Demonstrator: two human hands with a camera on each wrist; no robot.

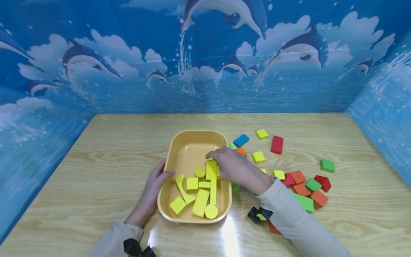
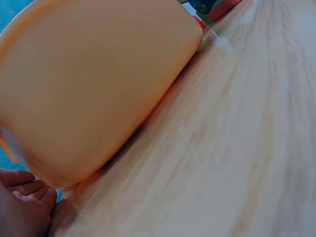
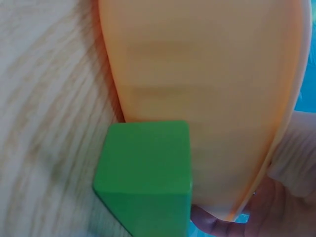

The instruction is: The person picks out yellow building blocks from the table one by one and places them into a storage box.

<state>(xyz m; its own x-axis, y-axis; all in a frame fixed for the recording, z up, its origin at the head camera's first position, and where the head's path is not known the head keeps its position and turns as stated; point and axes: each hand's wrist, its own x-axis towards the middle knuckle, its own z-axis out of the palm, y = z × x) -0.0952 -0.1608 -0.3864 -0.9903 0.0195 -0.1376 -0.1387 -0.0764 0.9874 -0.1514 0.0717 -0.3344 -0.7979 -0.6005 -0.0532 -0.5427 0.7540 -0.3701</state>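
- Right hand: reaches over the right rim of the tray, fingers bent down by the oblong; pinching it, touching it or empty, cannot tell.
- Left hand: grips the left rim, thumb over the top, other fingers on the outer side.
- Tray: sits flat on the table, with yellow blocks grouped toward the near and right parts, among them an arch and, nearest, a disc.
- More yellow squares: lie to the right of the tray, near red, orange, green and blue blocks.
- Green block: stands close by the right wall; touching or just apart, cannot tell.
- Likeliest slip, as a judgement: knocking the oblong askew or onto its neighbours, from a fingertip catching it on the way out.
- Also possible: tilting or sliding the tray, from leaning the right wrist on the rim under a loosened left grip.
- Another risk: pushing the green block along, from any shift of the tray to the right.
- On the right: scattering loose blocks, from a low sweep of the sleeve or the wrist mount.
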